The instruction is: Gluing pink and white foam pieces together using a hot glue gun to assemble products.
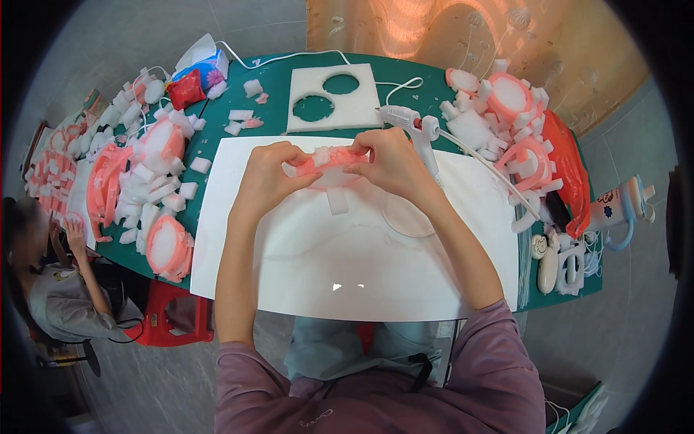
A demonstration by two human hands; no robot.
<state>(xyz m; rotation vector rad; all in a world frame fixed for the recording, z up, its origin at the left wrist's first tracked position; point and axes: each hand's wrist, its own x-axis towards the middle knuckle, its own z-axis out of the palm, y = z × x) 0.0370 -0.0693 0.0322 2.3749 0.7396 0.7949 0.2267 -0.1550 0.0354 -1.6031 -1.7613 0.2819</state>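
My left hand (276,172) and my right hand (390,163) pinch the two sides of a pink and white foam piece (331,155), thumbs toward me and fingers behind. It is held above a glossy white sheet (325,267). A small white foam block (337,202) hangs from its near edge. Just beyond my right hand, a white hot glue gun (405,119) rests on its side. A thin round outline (408,217) shows on the sheet beside my right forearm. The fingertips partly hide the held piece.
A white foam board (301,81) with two round holes lies beyond the sheet on the green table (264,72). Pink and white foam pieces pile up left (163,145) and right (510,98). A red plastic bag (564,163) and a cup (614,206) stand right. Another person (65,296) works at left.
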